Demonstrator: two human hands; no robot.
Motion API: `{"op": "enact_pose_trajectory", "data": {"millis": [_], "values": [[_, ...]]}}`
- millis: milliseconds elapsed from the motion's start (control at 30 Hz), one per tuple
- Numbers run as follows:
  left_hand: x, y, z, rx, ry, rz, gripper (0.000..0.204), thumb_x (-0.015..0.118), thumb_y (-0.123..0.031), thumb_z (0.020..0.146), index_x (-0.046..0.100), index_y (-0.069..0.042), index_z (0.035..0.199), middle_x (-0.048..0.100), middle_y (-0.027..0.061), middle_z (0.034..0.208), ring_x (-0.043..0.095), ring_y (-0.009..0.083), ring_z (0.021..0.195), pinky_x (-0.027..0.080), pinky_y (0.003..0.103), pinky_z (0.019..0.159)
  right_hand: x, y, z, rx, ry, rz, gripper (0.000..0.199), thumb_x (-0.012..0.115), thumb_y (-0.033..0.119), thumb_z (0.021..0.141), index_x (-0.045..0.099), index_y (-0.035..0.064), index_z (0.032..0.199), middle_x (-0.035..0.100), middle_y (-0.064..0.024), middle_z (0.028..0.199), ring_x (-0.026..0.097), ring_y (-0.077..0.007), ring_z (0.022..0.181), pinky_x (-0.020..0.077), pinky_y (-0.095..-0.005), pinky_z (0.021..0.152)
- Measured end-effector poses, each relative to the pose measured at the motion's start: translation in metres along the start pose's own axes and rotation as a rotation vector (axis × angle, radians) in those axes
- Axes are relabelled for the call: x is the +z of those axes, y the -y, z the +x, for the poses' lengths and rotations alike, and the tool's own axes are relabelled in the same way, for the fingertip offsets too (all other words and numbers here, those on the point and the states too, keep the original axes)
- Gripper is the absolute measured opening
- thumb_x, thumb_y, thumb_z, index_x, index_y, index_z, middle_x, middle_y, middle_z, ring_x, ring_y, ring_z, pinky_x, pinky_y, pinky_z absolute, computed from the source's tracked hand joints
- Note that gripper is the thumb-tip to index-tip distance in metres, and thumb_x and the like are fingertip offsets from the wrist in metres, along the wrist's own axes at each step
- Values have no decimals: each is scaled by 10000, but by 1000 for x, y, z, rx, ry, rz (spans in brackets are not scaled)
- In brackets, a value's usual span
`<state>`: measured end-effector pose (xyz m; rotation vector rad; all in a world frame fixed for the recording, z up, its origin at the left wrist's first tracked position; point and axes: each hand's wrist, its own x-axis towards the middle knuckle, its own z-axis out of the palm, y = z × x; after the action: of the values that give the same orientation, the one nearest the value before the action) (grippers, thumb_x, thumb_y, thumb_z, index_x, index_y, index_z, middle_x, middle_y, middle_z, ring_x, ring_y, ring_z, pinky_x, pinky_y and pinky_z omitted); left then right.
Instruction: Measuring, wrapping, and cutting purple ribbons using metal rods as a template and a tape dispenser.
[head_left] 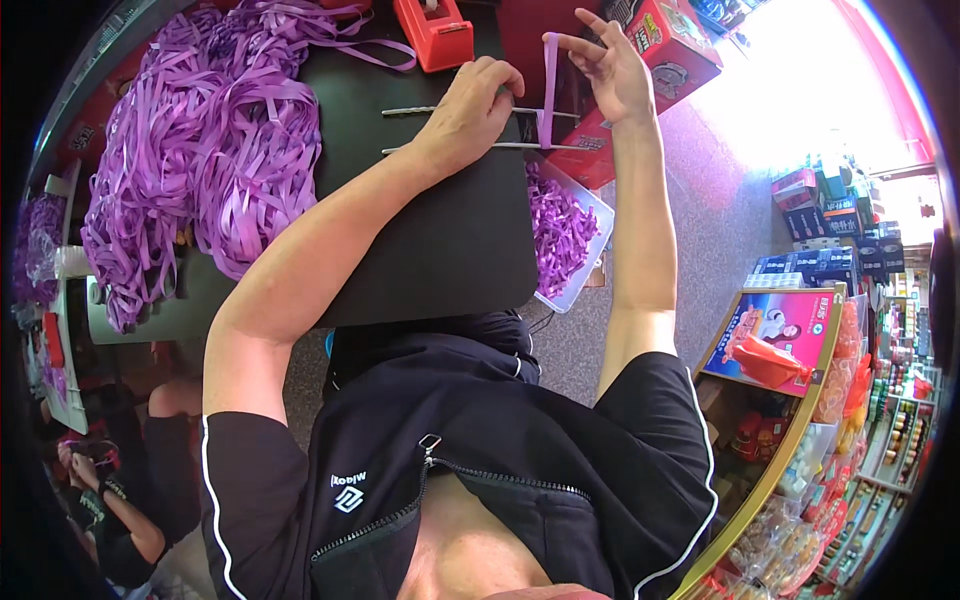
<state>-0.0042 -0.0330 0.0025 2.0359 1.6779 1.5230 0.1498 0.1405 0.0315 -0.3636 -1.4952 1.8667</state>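
Two thin metal rods [402, 150] lie side by side across the right edge of the dark table, their ends jutting past it. A purple ribbon [550, 85] goes around the rods near those ends and runs up to my right hand [618, 85]. It is caught at a fingertip of that hand, while the other fingers are spread. My left hand [465, 118] rests over the rods with its fingers curled. What those fingers grip is hidden. Under the rod ends, beside the table, a clear plastic bin [600, 222] holds many short purple ribbon pieces [560, 230].
A large heap of purple ribbon [215, 130] covers the left of the table [430, 245]. At the back stands a red tape dispenser [437, 38]. Red cartons [670, 50] are stacked beyond my right hand. A display case [775, 340] stands at right. Another person [120, 500] sits at lower left.
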Motion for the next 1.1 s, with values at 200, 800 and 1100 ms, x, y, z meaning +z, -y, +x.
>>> {"op": "enact_pose_trajectory", "data": {"millis": [200,800,1100], "values": [[-3,-2,1,-17,87,-4,121,511,-8,849,538,-44,961,552,95,984,509,278,994,402,363,880,-15,-40,9,113,-46,-8,504,294,398,1011,413,30,1334,662,-218,1052,531,-113,741,428,-218,737],[2,2,0,29,282,59,343,479,-43,861,531,-70,1199,611,71,1145,492,277,1138,332,401,1012,24,-112,-142,-73,-325,-416,432,334,287,1015,469,-22,1287,641,-137,1095,569,-177,1040,401,-316,965],[5,7,6,73,356,103,316,467,-17,847,547,-24,1152,613,126,1107,521,294,1120,380,396,983,76,-78,-170,-218,-437,-430,242,403,107,991,600,-11,1068,638,-89,1035,574,-152,1010,410,-296,938]]}}
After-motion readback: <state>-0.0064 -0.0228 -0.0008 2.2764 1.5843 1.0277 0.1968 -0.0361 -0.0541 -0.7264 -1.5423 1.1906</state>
